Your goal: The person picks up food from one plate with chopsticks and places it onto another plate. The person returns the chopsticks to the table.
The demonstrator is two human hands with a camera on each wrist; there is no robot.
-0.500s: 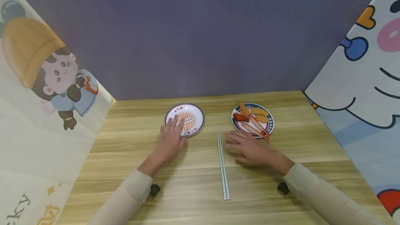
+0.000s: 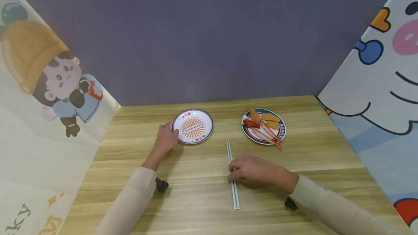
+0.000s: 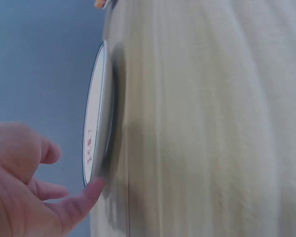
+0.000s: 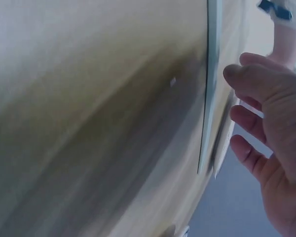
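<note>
My left hand (image 2: 166, 137) is at the left edge of a white plate (image 2: 205, 133) with an orange sunburst pattern. In the left wrist view, a digit's tip meets the rim of this plate (image 3: 92, 118), while the other fingers are loosely bent. A pair of pale chopsticks (image 2: 235, 197) lies lengthwise on the table. Over their middle is my right hand (image 2: 253, 169), fingers bent and spread. The right wrist view shows a gap between its fingertips and the chopsticks (image 4: 209, 84).
A second plate (image 2: 282, 128), back right, bears a drumstick (image 2: 251, 123), breaded pieces (image 2: 272, 116) and long pink-orange pieces (image 2: 259, 133) overhanging its front rim. A grey wall (image 2: 209, 46) stands behind the wooden table (image 2: 196, 198), with printed panels on both sides.
My left hand has drawn back leftward from over the sunburst plate to its left rim. My right hand has moved toward me, from beside the food plate to over the chopsticks.
</note>
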